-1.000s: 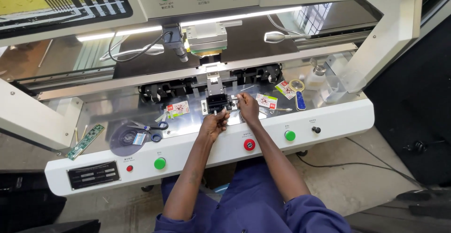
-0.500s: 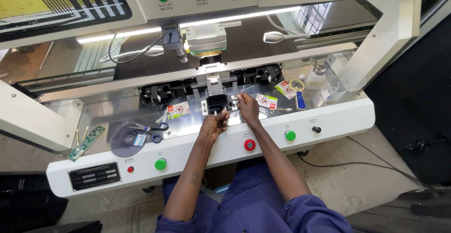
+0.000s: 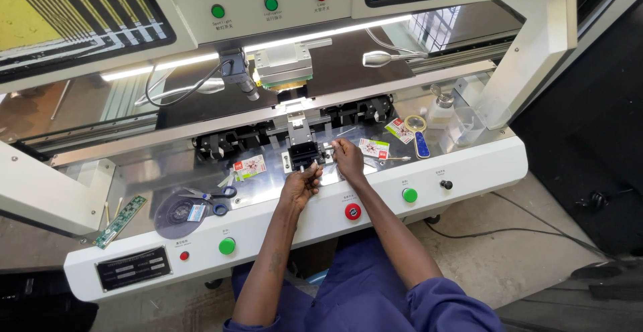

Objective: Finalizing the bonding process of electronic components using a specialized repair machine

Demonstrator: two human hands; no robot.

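While both hands meet at the black fixture (image 3: pixel 306 154) mid-bench, the left hand (image 3: pixel 301 183) curls narrow below it. The right hand (image 3: pixel 348 158) pinches at its right side; what it grips cannot be told. Scissors (image 3: pixel 213 198) lie toward the left edge.

blue rolled-up sleeves, blue trousers; bare forearms

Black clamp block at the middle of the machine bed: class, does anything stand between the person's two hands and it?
Nothing visible does. The left hand sits just below the black clamp block, and the right hand is close beside it on the right. The scissors and the small printed cards lie off to the sides.
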